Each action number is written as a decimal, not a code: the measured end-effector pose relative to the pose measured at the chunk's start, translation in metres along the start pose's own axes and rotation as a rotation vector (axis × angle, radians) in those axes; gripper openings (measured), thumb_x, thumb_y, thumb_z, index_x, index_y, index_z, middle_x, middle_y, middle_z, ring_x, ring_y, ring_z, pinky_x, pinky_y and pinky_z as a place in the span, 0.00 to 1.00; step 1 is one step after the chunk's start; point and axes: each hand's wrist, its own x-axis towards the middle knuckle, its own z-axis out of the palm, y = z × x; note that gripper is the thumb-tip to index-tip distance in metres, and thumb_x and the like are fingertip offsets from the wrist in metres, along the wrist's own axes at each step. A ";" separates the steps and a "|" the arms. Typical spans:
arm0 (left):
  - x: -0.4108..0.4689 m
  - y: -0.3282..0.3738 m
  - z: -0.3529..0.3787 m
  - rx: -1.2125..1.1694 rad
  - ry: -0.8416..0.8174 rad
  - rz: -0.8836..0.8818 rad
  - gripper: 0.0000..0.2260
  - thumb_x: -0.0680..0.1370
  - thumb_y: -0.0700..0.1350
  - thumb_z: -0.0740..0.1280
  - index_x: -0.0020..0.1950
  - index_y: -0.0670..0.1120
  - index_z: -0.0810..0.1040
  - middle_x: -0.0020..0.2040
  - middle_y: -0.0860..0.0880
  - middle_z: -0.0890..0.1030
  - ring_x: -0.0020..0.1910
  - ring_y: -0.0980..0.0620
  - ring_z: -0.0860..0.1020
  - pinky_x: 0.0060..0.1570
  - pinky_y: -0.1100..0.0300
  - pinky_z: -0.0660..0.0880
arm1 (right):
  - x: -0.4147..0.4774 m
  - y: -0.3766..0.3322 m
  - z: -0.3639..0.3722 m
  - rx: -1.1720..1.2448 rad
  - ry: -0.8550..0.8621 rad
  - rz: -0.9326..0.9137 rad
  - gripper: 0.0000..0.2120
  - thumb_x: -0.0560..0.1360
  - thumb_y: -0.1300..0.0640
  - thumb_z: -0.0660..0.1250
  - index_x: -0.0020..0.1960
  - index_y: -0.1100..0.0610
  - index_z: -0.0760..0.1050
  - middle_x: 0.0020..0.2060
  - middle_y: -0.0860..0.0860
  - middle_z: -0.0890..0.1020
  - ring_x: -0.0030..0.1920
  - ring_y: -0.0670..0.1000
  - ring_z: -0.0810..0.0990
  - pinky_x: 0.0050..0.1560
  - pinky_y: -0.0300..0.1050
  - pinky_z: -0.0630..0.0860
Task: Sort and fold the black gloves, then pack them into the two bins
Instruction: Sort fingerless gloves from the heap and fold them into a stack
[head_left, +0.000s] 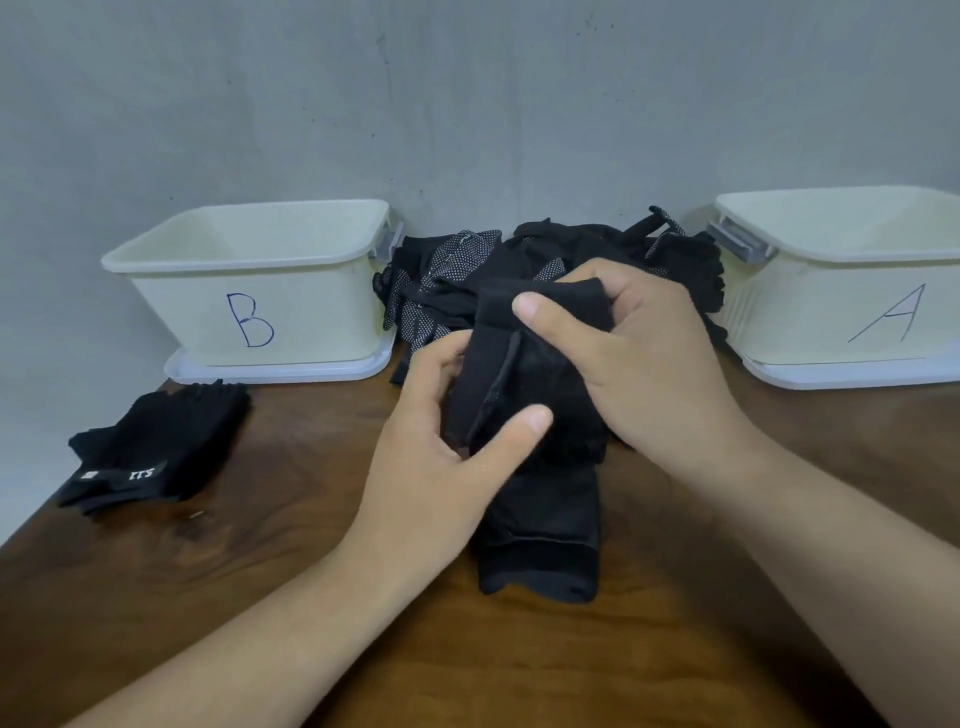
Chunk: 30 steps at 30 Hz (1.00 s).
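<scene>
Your left hand and right hand both grip the half-folded black glove in curled fingers, just before the loose pile, so if either thumb loosens, the fold may spring open onto the desk.

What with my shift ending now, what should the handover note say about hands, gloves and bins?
The left hand and right hand both grip one black glove, mid-fold, over the table.
The unsorted pile lies between bin B and bin A.
Done: a small folded stack on the table in front of bin B.
Left: finish this fold, sort the pile, pack everything; no gloves show in either bin.
</scene>
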 end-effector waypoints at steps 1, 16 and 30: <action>-0.001 0.000 0.001 0.039 0.041 0.001 0.19 0.80 0.48 0.74 0.71 0.57 0.75 0.62 0.60 0.84 0.62 0.60 0.82 0.57 0.65 0.78 | -0.002 0.001 0.001 -0.028 0.028 -0.028 0.08 0.78 0.48 0.77 0.45 0.51 0.83 0.39 0.45 0.86 0.40 0.44 0.84 0.42 0.40 0.80; 0.020 -0.006 -0.010 -0.339 -0.049 -0.176 0.15 0.85 0.52 0.64 0.63 0.46 0.85 0.59 0.44 0.87 0.59 0.45 0.85 0.63 0.49 0.80 | 0.018 0.020 -0.012 0.324 -0.059 0.182 0.12 0.78 0.49 0.76 0.47 0.58 0.82 0.44 0.51 0.88 0.45 0.48 0.86 0.48 0.44 0.83; 0.011 0.005 -0.001 0.044 0.269 -0.027 0.17 0.89 0.53 0.56 0.55 0.51 0.84 0.52 0.57 0.87 0.56 0.58 0.84 0.58 0.58 0.78 | -0.005 0.012 0.017 0.133 0.138 0.067 0.20 0.76 0.48 0.79 0.41 0.58 0.71 0.35 0.48 0.76 0.37 0.45 0.74 0.39 0.41 0.74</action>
